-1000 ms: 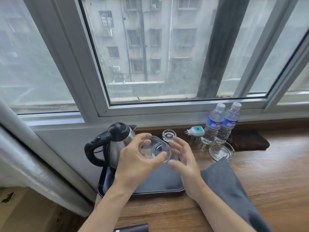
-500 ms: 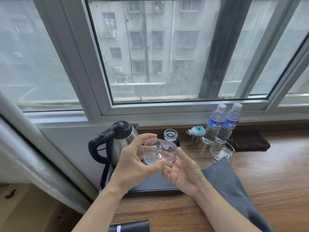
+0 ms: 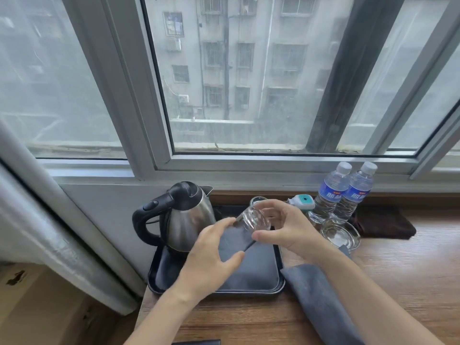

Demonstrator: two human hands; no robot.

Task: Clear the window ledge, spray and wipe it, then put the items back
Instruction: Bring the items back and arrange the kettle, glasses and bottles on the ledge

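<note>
Ledge [image 3: 398,275] of brown wood, running below the window. Far left, grey curtain [image 3: 37,235] hanging down. Steel kettle [image 3: 184,220] with black handle stood at the back left of a black tray [image 3: 261,282]. Left hand [image 3: 211,260] hovered over the tray, fingers spread and relaxed, gripping nothing, fingertips near the glass. Clear glass cup [image 3: 256,219] lay tilted on its side above the tray, pinched between thumb and fingers of the right hand [image 3: 288,227]. Second small glass [image 3: 257,200] partly hidden just behind it, at the back of the tray. White and teal plug-in device [image 3: 302,201] beside that. Grey cloth [image 3: 321,305] spread on the ledge just right of the tray. Glass ashtray [image 3: 339,235] further right, in front of two water bottles [image 3: 346,192] standing side by side against the frame. Dark brown cloth [image 3: 388,222] folded at far right
</note>
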